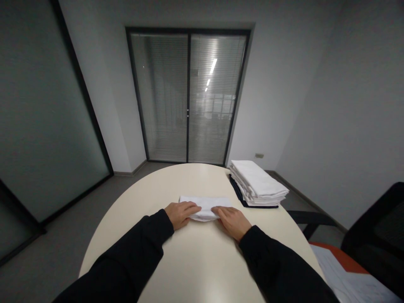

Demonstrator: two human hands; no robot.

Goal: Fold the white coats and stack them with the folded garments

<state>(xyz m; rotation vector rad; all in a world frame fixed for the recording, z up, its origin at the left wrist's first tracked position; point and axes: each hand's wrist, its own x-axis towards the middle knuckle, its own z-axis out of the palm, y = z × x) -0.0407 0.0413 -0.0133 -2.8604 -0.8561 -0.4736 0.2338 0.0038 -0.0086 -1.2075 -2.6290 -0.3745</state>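
Observation:
A folded white cloth lies on the pale round table in front of me, its long side running left to right. My left hand has its fingers over the cloth's left part and closes on the near edge. At the right part, my right hand grips the same near edge, fingers on top. The thumbs are mostly hidden. Between the two hands, the near edge looks rounded and layered.
A stack of folded white cloths sits at the table's right edge on a dark folded cloth. To the right stands a black chair with papers on an orange surface. Glazed doors with blinds are beyond the table.

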